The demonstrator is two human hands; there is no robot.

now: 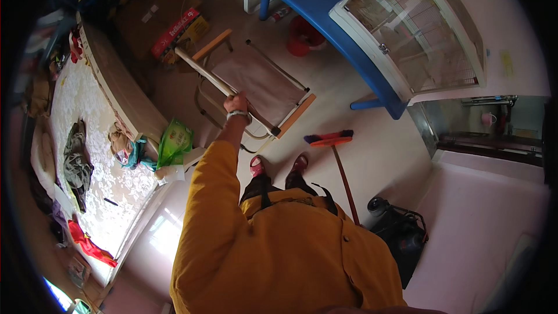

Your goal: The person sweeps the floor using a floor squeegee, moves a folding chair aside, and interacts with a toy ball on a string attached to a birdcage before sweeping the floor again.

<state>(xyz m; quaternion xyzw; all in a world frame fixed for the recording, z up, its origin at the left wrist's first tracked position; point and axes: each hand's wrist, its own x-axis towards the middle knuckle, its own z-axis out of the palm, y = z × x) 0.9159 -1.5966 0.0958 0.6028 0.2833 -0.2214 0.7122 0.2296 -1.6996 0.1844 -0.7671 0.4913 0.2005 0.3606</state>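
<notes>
My left hand is closed around a pale metal tube of a chair, with my arm reaching forward. The chair has brownish fabric and wooden armrests, and it stands just ahead of my feet. A bracelet circles that wrist. My right hand and forearm do not show. To the right of my feet, a broom rests with its orange and purple bristle head on the floor and its reddish handle running back toward me. No hand of mine is seen touching it.
A bed with clothes and a green bag lies left. Ahead are cardboard boxes and a red bucket. A blue table holds a glass-fronted cabinet. A black wheeled case stands at right.
</notes>
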